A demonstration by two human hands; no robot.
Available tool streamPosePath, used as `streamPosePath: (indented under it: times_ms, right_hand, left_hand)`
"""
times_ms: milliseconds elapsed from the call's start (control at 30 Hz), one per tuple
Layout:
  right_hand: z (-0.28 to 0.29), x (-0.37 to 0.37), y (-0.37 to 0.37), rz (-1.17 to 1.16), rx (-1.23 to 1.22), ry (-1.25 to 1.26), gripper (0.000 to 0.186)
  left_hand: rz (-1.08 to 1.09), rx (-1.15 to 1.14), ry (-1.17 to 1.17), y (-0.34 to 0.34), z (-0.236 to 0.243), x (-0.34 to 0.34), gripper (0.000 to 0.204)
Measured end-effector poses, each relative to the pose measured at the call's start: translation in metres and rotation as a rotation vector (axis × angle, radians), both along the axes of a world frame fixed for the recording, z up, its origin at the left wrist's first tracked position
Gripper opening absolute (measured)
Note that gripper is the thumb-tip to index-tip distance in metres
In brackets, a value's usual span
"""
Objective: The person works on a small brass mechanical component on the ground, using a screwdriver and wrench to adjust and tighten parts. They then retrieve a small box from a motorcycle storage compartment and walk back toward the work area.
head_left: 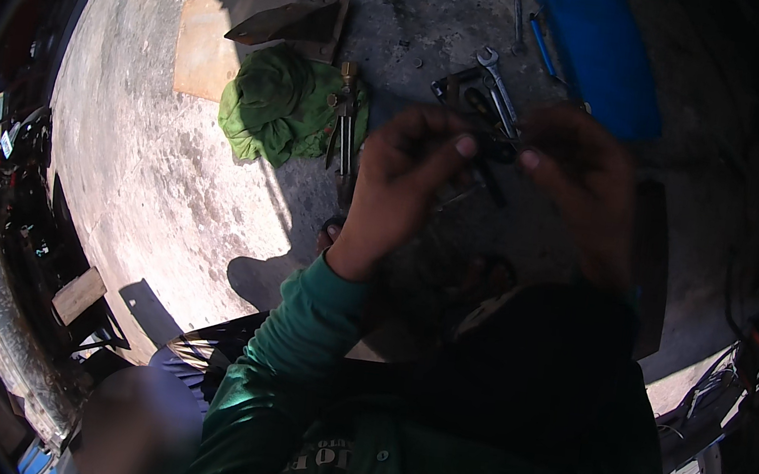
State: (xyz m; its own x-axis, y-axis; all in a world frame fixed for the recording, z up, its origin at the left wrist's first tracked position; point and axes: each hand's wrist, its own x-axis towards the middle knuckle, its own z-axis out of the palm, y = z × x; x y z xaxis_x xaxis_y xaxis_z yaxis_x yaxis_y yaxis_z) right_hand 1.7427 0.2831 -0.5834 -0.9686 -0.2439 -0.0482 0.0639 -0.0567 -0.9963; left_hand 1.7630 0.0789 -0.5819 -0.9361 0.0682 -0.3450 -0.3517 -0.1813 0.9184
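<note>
My left hand [405, 179] is raised over the floor, its thumb and fingers pinched together. Close to it on the right is my right hand [583, 171], also pinching, in deep shade. Between their fingertips is a small dark piece [499, 150], too dim to name, and both hands seem to have hold of it. Just beyond the hands, a combination wrench [498, 84] lies on the floor among other dark tools. Left of my left hand rests a torch with a brass fitting and metal tubes [346, 126], beside a crumpled green cloth [273, 103].
Behind the cloth lie a tan board [203, 44] and a dark metal plate [282, 25]. A blue sheet-like thing [606, 57] and a blue-handled tool [544, 45] are at the far right. Another person [138, 425] is close by at lower left, near a worn metal part [10, 317].
</note>
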Motion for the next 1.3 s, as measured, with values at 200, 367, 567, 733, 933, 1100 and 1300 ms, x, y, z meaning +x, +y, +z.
streamPosePath:
  times_ms: [200, 367, 567, 733, 933, 1100, 1300]
  right_hand:
    - [-0.002, -0.002, -0.003, -0.002, -0.076, -0.120, 0.015]
    - [-0.003, -0.006, -0.008, -0.019, -0.139, -0.089, 0.014]
    - [-0.007, -0.009, -0.008, -0.023, -0.208, -0.053, 0.017]
    - [-0.007, -0.008, -0.007, -0.004, -0.193, -0.066, 0.021]
    - [-0.007, -0.009, -0.009, 0.007, -0.217, -0.078, 0.020]
    - [-0.012, -0.009, -0.008, 0.018, -0.193, -0.112, 0.019]
    - [-0.016, -0.008, -0.008, 0.005, -0.196, -0.125, 0.017]
  left_hand:
    - [-0.019, 0.081, -0.022, 0.001, -0.003, 0.006, 0.020]
    - [-0.020, 0.080, -0.034, 0.007, 0.001, 0.007, 0.019]
    - [-0.023, 0.031, -0.002, 0.009, 0.008, 0.007, 0.020]
    - [-0.026, 0.003, 0.014, 0.009, 0.011, 0.007, 0.020]
    - [-0.033, -0.004, 0.030, 0.008, 0.011, 0.006, 0.019]
    - [-0.026, 0.002, 0.020, 0.007, 0.010, 0.006, 0.019]
    - [-0.021, -0.035, 0.028, 0.008, 0.008, 0.004, 0.018]
